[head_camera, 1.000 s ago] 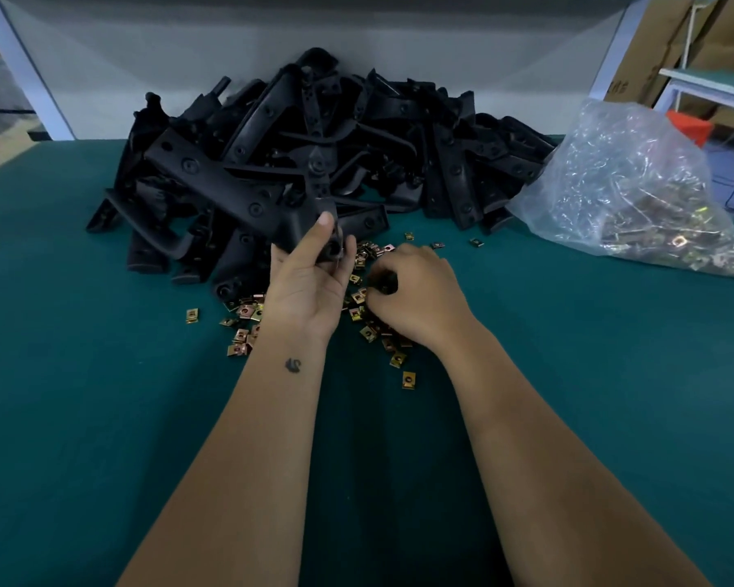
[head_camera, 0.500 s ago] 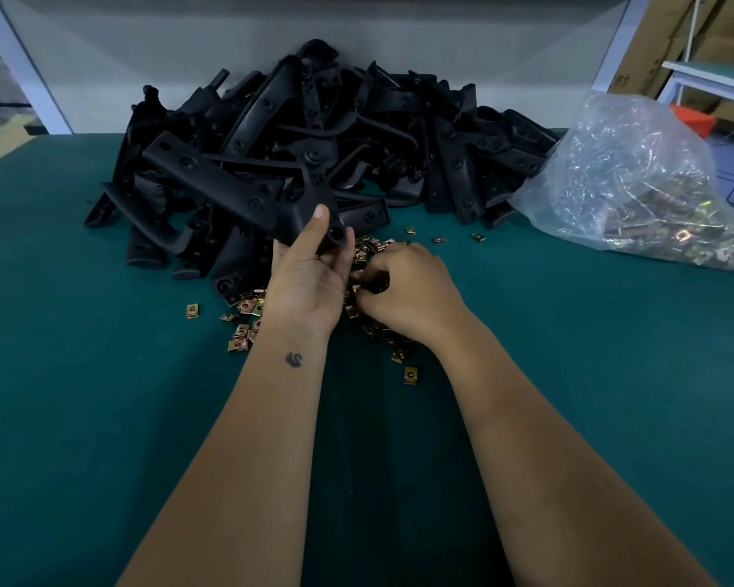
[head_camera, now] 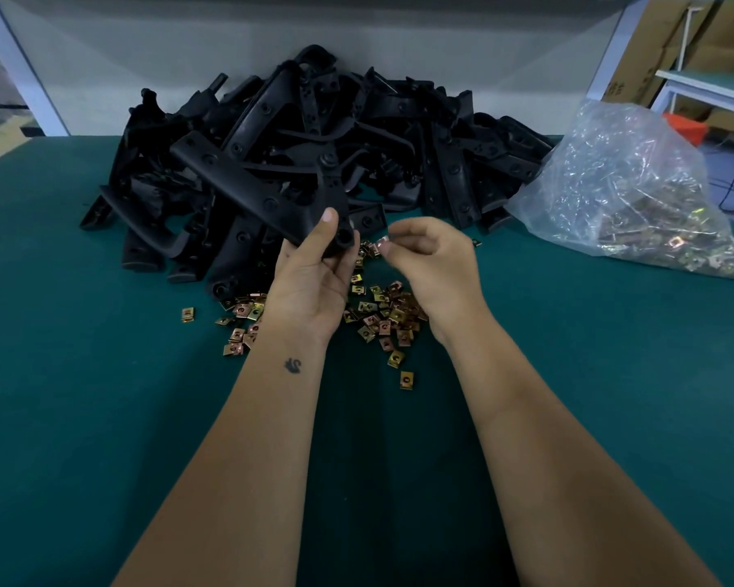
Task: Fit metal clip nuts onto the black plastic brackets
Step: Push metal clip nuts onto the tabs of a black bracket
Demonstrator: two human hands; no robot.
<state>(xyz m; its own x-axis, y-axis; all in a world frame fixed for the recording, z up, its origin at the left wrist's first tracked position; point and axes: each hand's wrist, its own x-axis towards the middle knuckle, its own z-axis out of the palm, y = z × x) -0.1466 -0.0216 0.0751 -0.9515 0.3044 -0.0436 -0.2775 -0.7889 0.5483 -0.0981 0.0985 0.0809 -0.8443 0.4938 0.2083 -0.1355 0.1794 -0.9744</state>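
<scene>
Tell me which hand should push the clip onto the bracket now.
Right. The right hand already pinches a clip at its fingertips, close beside the bracket end. The left hand grips that bracket and looks better used to steady it.

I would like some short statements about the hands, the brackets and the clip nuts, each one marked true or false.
1. The left hand holds a black bracket. True.
2. The right hand is empty. False: it pinches a clip nut.
3. Loose clip nuts lie on the green table. True.
4. The plastic bag lies left of the bracket pile. False: it lies right of it.
</scene>
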